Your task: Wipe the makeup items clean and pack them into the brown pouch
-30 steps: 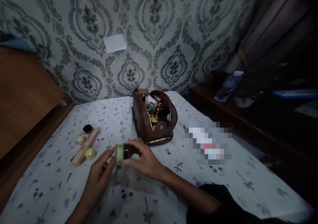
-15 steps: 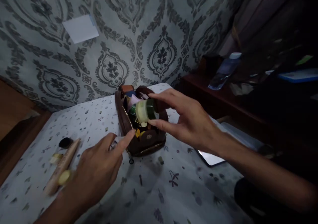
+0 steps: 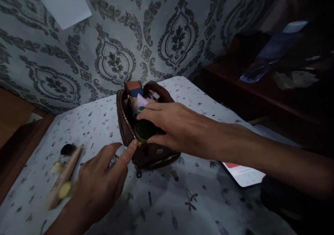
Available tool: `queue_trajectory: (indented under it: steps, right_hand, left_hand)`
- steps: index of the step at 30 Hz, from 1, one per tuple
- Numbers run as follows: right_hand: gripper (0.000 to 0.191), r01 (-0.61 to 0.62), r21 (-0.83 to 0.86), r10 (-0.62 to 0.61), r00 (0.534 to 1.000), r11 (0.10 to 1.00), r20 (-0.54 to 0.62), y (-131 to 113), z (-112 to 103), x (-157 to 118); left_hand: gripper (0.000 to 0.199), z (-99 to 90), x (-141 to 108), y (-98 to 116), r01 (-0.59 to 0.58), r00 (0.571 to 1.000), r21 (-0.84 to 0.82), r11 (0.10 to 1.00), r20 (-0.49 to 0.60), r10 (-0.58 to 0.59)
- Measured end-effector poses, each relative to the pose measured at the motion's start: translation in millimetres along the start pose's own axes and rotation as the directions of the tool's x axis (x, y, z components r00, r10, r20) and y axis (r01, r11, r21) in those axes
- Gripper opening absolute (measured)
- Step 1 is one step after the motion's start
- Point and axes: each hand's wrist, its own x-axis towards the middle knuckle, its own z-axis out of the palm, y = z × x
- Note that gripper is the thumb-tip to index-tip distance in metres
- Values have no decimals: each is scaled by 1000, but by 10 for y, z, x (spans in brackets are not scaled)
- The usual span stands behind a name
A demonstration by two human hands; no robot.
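Note:
An unzipped brown bag [image 3: 122, 115] stands on the patterned sheet, packed with small items, among them a pink packet [image 3: 141, 101]. My right hand [image 3: 172, 123] reaches into its opening, with thumb and fingers around a small jar with a dark green lid [image 3: 143, 130]. Much of the jar is hidden by the hand and the bag. At the bag's near left side, my left hand [image 3: 101, 179] has one digit laid along the zipped rim and the other fingers bent. Its grip on the rim is partly hidden.
Left of the bag lie a beige tube [image 3: 66, 176], a black cap [image 3: 67, 149] and small yellow-lidded containers [image 3: 64, 190]. A lit phone [image 3: 242, 176] rests at the right. Beyond it, a clear bottle [image 3: 271, 54] stands on a dark red surface [image 3: 224, 77]. The patterned wall is behind.
My right hand has lowered the jar from above the bag into its opening, turning it so the lid faces up. My left hand stays at the rim. The view has shifted slightly.

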Motion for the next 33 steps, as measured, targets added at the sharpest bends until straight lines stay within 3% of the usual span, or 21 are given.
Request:
queue_trajectory:
  steps: [10,16,20,24,29,33]
  right_hand:
    - [21,-95,-236,145,967,967,207,-101,161,328]
    - [17,-73,-187,116,965,980,233,-77,275,349]
    - [15,-75,-123,105,960,990,261,-62,236,329]
    - [3,-67,-54,76,976,996,205,-104,64,265]
    - [22,-54,12,53,998,998,35,-108,-90,18]
    - [24,44,60,-43,999,997,-7,-84,-17,-263]
  left_hand:
    - [45,25,-34,-21,-21,998,9,1000,-54,21]
    - [45,24,-34,-25,-13,998,-27,1000,-63,12]
    - [45,27,-39,-24,-15,998,-37,999,-64,13]
    - [47,12,-53,-23,1,999,-47,999,-41,-3]
    - [47,-2,-119,-26,24,999,-133,991,-18,-27]
    - [54,40,-256,-15,79,997,-197,977,5,-80]
